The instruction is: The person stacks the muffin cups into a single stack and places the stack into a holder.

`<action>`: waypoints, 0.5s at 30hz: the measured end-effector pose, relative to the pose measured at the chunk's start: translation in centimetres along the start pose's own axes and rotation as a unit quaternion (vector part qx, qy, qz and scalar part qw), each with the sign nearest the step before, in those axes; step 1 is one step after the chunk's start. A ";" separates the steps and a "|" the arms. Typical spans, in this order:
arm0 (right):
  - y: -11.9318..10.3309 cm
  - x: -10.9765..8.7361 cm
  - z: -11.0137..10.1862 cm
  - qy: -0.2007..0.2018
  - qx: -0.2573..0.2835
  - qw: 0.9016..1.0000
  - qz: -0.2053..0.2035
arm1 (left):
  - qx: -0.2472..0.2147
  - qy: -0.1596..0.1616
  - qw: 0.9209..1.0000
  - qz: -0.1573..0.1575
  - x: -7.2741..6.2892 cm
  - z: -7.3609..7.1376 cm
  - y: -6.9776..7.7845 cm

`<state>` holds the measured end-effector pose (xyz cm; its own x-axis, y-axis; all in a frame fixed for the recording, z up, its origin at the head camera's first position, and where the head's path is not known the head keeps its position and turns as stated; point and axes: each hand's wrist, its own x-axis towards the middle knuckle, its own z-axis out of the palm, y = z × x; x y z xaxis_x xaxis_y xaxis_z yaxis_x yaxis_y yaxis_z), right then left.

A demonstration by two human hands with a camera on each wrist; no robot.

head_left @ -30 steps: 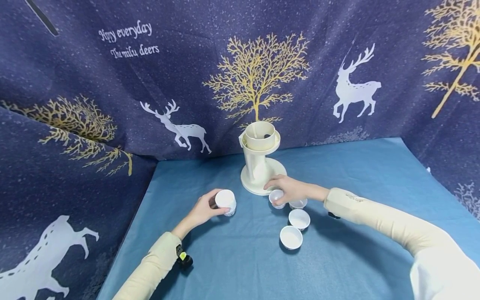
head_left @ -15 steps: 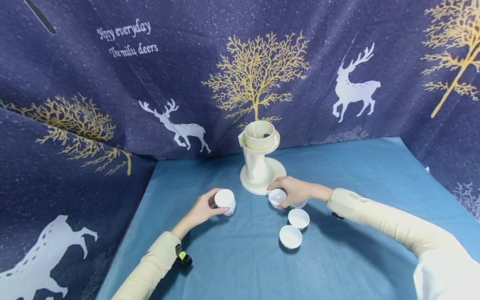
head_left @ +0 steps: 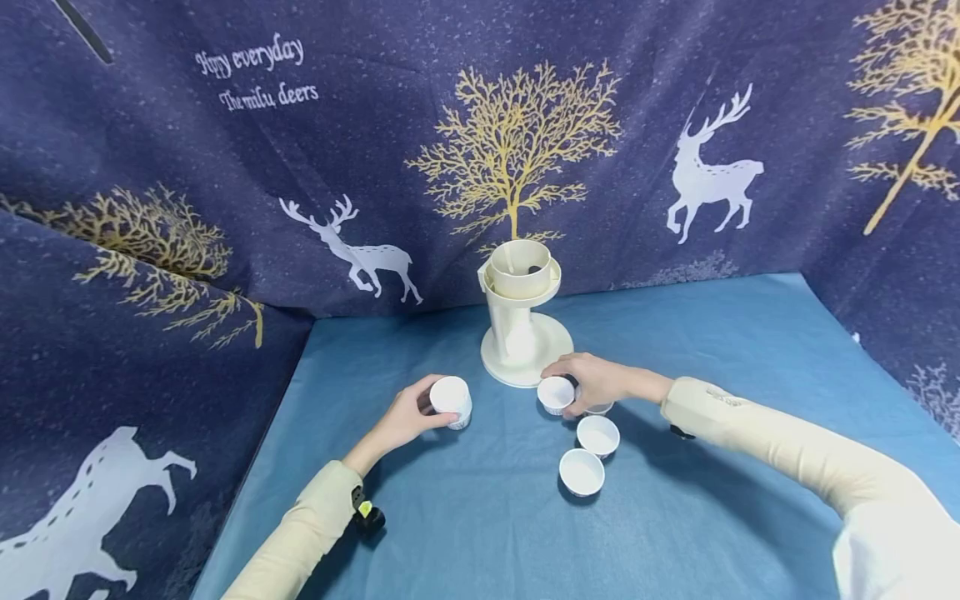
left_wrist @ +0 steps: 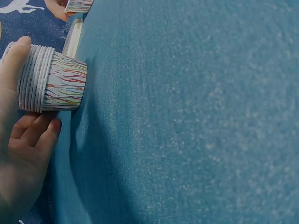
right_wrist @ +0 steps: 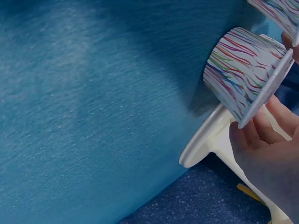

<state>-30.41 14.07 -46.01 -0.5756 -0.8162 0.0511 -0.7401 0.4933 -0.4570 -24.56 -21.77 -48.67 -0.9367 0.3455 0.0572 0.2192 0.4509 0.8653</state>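
Observation:
My left hand [head_left: 408, 414] grips a stack of white paper cups [left_wrist: 65, 84] printed with wavy coloured lines. Thumb and fingers wrap opposite sides of the stack, whose rims lie nested at the palm end in the left wrist view. My right hand [head_left: 596, 379] is spread at the right side of a single paper cup [head_left: 556, 395], its fingertips near the back rim and its thumb beside the front right. Partly under that hand is another cup [right_wrist: 247, 72], mostly hidden in the head view. Two more cups, one [head_left: 597, 437] and another [head_left: 582, 473], stand nearer me, mouths up.
A cream stand [head_left: 517, 333] with a round base and a ring-shaped top holder rises behind the cups. Blue cloth [head_left: 465, 517] covers the table. A dark blue curtain [head_left: 360, 167] printed with deer and trees hangs at the back and left.
My right hand has drawn slightly right, and its thumb has come away from across the cup's mouth to its side. That cup has stayed in place. The left hand and its stack are unmoved.

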 end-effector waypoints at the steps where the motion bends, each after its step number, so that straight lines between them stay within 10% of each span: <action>1: 0.0 0.0 0.0 0.001 -0.004 1.000 0.000 | 0.000 -0.003 1.000 -0.001 0.0 0.0 0.1; 15: -0.3 0.0 0.1 0.004 0.005 1.000 -0.009 | 0.003 -0.011 1.000 -0.003 -1.0 -0.5 3.6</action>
<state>-30.18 13.85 -45.98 -0.5653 -0.8221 0.0674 -0.7472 0.4758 -0.4641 -23.01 -20.88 -45.39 -0.9314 0.3617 0.0413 0.2163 0.4584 0.8620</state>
